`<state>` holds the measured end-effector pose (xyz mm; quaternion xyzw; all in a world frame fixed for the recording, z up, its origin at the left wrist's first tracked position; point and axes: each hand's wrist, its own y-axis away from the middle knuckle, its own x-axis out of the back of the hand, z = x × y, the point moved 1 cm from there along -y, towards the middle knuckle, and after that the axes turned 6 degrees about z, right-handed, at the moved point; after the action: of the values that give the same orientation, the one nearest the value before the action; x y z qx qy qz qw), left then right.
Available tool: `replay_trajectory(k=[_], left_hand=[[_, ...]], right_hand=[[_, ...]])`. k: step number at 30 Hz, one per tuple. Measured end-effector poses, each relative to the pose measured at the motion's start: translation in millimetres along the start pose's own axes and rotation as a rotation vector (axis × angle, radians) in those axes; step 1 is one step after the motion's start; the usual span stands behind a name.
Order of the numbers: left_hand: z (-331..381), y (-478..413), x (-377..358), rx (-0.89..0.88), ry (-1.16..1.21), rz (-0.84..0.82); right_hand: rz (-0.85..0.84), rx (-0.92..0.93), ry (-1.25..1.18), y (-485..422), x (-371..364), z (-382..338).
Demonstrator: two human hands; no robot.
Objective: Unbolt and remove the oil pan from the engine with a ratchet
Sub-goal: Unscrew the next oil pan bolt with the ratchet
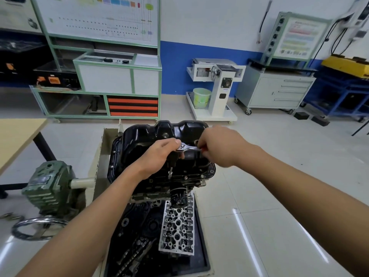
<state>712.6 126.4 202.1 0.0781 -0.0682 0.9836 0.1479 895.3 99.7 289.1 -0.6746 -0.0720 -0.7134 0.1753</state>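
- You are holding the ratchet [187, 148] over the near side of the black oil pan [159, 132]. The pan is sitting on top of the upturned engine [159, 188] at the middle of your view.
- Your left hand [159, 154] is wrapping its fingers closed round the ratchet's head and the dark extension under it. The socket [170, 173] at the tip is sitting on the pan's near flange.
- Your right hand [217, 146] is curling its fingers tight round the handle, at 3 o'clock from the head.
- The pan's raised sump wall is standing close behind the ratchet at 12 o'clock.
- A black oil filter [178, 196] is sticking out of the engine at 6 o'clock, just under the flange.
- Further toward 6 o'clock, a silver cylinder head [177, 226] is lying in a dark tray [202, 258] among loose black parts.
- At 8 o'clock a green gearbox [48, 188] is standing beside the engine, with a steel handwheel [36, 226] below it.
- At 9 o'clock a wood-topped counter [16, 136] is reaching in from the edge.
- Pale glossy floor tiles [279, 176] are running to a white wall with a blue band.
- Along that wall:
  - a green-framed training board [99, 56] at 11 o'clock
  - a white machine [219, 90] with a green bucket [201, 97] at 1 o'clock
  - a grey drawer cabinet [279, 90] at 2 o'clock
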Motion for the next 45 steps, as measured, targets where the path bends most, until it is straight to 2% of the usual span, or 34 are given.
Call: replay_trajectory(k=[4,6,9,11,14,16,20,25,31,36,39,42,45], left_hand=[[1,1,-2,-0.017,-0.016,-0.042],[2,0,-4,-0.013,0.006,-0.062],[-1,0,-1,0.016,0.031,-0.073],[-3,-1,2,0.034,0.056,-0.058],[-4,-1,1,0.037,0.097,-0.015],[-5,-2,-2,0.022,0.076,-0.006],[-7,-1,-5,-0.002,0.017,-0.015],[-8,-5,-8,0.022,0.075,-0.014],[-10,-6,-4,0.024,0.130,0.001],[-10,-5,-1,0.002,0.088,-0.040],[-9,-5,-1,-0.009,0.065,-0.045],[-9,-6,0,-0.018,0.065,-0.052],[-12,-6,3,-0.030,0.046,-0.067]], right_hand=[[0.135,-0.007,-0.019,-28,-12,6],[0.153,0.047,-0.067,-41,-20,3],[0.096,0.071,-0.371,-48,-29,-2],[0.117,0.089,-0.460,-47,-32,-2],[0.123,0.145,-0.393,-41,-35,1],[0.127,0.153,-0.265,-36,-29,1],[0.056,0.019,-0.026,-19,-12,2],[-0.171,0.071,-0.244,6,-5,-22],[-0.070,0.073,-0.390,19,-17,-50],[-0.247,0.032,-0.292,12,2,-22],[-0.298,0.014,-0.200,4,9,-10],[-0.264,-0.003,-0.086,-6,11,-5],[-0.102,-0.007,-0.006,-18,9,-4]])
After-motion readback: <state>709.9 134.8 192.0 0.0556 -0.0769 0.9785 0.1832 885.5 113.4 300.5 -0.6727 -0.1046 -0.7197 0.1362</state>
